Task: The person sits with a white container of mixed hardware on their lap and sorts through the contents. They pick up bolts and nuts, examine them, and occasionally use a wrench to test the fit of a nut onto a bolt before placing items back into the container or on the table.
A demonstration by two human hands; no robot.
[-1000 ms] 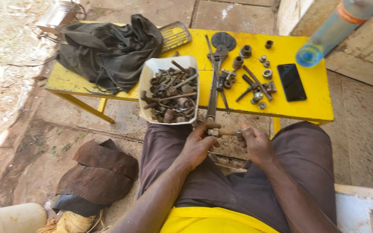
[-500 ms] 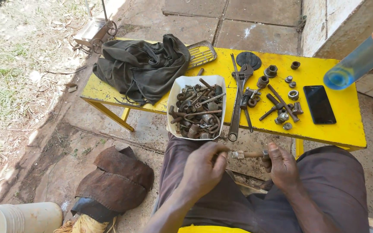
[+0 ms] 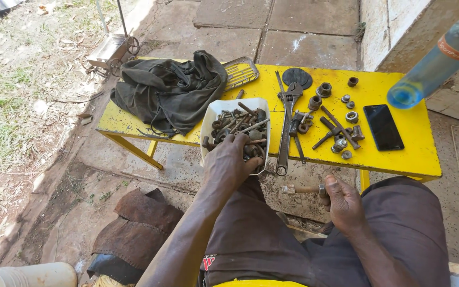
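Observation:
My left hand (image 3: 231, 162) reaches into a white rectangular tub (image 3: 208, 119) full of rusty bolts and nuts, fingers spread down among them at its near end. My right hand (image 3: 342, 201) holds a long rusty bolt (image 3: 303, 189) by its head end, level above my lap, with a nut at its far tip. The tub sits on the near edge of a yellow bench (image 3: 399, 159). A large adjustable wrench (image 3: 287, 127) lies just right of the tub.
A dark cloth bag (image 3: 171, 93) lies on the bench's left part. Loose nuts and bolts (image 3: 336, 133), a black phone (image 3: 383, 127) and a black disc (image 3: 297, 77) lie to the right. A blue plastic bottle (image 3: 436, 61) juts in at upper right. A brown bundle (image 3: 134, 228) lies on the ground.
My left hand let go of the bolt and moved forward into the tub. My right hand keeps the bolt. The view has shifted left and down.

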